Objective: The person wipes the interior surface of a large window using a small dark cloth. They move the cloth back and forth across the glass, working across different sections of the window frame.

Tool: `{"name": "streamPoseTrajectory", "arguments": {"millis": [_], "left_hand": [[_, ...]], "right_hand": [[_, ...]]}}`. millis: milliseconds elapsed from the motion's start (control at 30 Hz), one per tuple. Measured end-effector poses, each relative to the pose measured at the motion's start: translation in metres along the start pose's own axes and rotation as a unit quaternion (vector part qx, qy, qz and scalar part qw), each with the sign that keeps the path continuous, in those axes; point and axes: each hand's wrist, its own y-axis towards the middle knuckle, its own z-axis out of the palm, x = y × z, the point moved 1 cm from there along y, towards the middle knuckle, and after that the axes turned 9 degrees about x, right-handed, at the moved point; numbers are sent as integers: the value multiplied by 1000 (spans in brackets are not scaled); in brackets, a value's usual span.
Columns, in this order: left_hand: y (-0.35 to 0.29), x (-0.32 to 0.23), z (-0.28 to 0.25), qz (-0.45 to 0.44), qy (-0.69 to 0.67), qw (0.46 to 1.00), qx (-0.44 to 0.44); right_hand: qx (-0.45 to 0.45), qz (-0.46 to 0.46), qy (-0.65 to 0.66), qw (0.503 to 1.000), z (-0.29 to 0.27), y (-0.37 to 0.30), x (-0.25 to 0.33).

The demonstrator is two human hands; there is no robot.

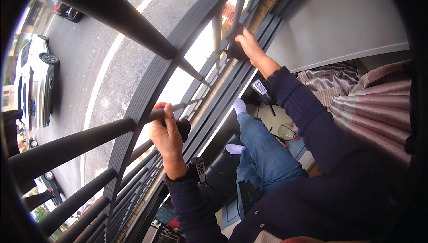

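From my end, I see the left hand (166,133) at the frame's centre, clamped round a dark rounded bar (89,140) that runs from the lower left through a flat ribbed rail (147,95). The bar looks stiff and firmly fixed, perhaps slick under its smooth coating; I judge its slimmer stretch just right of the rail the best hold. It passes through the upper part of that grip, under the thumb. A black bundle (184,129) shows at the hand's right side, touching it (cloth, I suspect, though it is too dark to be sure); if so, it should be light and soft, best pinched by its bulk. The right hand (253,50), above centre, has its fingertips against a second dark piece (235,51), which lies to its left beside the window track (243,80); I cannot tell whether those fingers close on it.
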Motion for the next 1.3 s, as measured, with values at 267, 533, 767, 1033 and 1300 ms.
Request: {"name": "streamPoseTrajectory", "arguments": {"millis": [267, 533, 767, 1033, 1300], "left_hand": [[0, 2, -1, -16, -5, 1000, 1], [0, 3, 1, -1, 9, 1000, -11], [-1, 2, 2, -10, 10, 1000, -14], [-2, 2, -1, -8, -2, 1000, -4], [1, 3, -1, 21, 9, 1000, -8]], "right_hand": [[-79, -159, -3, 984, -13, -29, 110], [-161, -277, -321, 891, 18, 7, 184], [-222, -225, -376, 871, 16, 25, 104], [-131, -29, -421, 897, 9, 17, 28], [56, -182, -67, 979, 29, -57, 149]]}}
